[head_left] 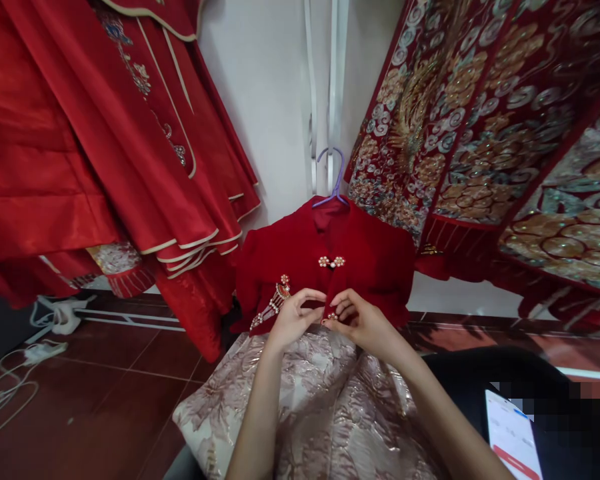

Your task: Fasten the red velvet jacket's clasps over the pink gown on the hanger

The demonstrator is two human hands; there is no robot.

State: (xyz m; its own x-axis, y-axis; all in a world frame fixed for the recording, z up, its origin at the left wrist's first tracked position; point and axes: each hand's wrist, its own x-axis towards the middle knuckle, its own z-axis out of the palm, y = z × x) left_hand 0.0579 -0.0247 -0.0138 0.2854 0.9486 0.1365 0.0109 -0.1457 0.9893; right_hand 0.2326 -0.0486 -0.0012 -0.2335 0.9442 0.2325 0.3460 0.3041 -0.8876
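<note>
A short red velvet jacket (pixel 375 257) hangs on a lilac plastic hanger (pixel 334 175) over a pale pink brocade skirt (pixel 325 407). A pearl clasp (pixel 331 262) holds its front together near the collar, and a beaded tassel brooch (pixel 275 303) hangs on its left chest. My left hand (pixel 295 317) and my right hand (pixel 357 320) meet at the jacket's lower front edge. Both pinch the fabric around a second small pearl fastener (pixel 332 316), fingers curled.
Red satin robes (pixel 105 153) with cream piping hang at the left. Heavily embroidered red and gold garments (pixel 490 127) hang at the right. White cables and a plug strip (pixel 40 350) lie on the dark red tile floor. A phone (pixel 513 437) lies at the lower right.
</note>
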